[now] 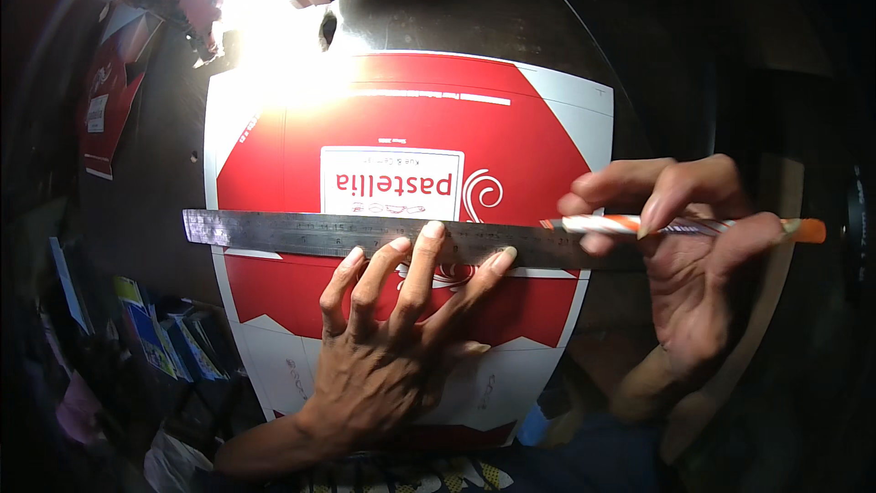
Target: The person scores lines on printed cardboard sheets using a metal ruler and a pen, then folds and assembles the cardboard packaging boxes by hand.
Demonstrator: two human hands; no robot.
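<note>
A red and white printed sheet [274,164] lies on the dark table, its lettering upside down to me. Across its middle runs a long metal ruler [237,229], reaching past the sheet's right edge. My left hand [383,347] presses spread fingertips along the ruler, not wrapped around it. Over the ruler's right end, my right hand [693,256] is closed on a slim orange-and-white striped pen-like tool [602,225]. The tool lies nearly level, its narrow end towards the left; whether that end touches anything I cannot tell.
A bright lamp [265,0] glares at the upper left. Another red printed piece [114,100] sits at the far left, above several blue booklets [182,342]. A translucent plastic bag [173,464] shows at the lower left. A brown curved edge [776,283] stands behind my right hand.
</note>
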